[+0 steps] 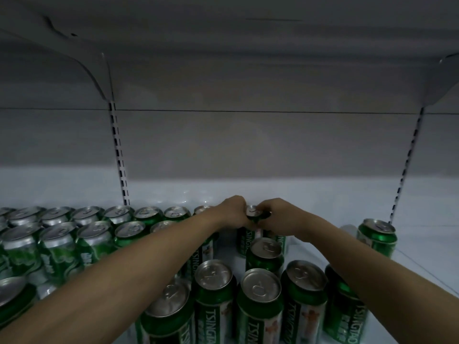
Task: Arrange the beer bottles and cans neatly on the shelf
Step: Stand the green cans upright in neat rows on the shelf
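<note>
A green beer can with a silver lid [252,211] stands deep on the white shelf [310,202], near the back wall. My left hand [234,209] grips its left side and my right hand [277,214] grips its right side, fingers curled round the rim. Much of the can's body is hidden by both hands. Several tall green cans [260,301] stand in front of it, between my forearms. Rows of shorter green cans [59,234] fill the left part of the shelf.
A single green can [377,235] stands alone at the right, by the slotted upright [404,170]. Another slotted upright [119,155] runs up the back wall at left. An upper shelf with brackets [99,78] hangs overhead. Bare shelf lies behind and right of the held can.
</note>
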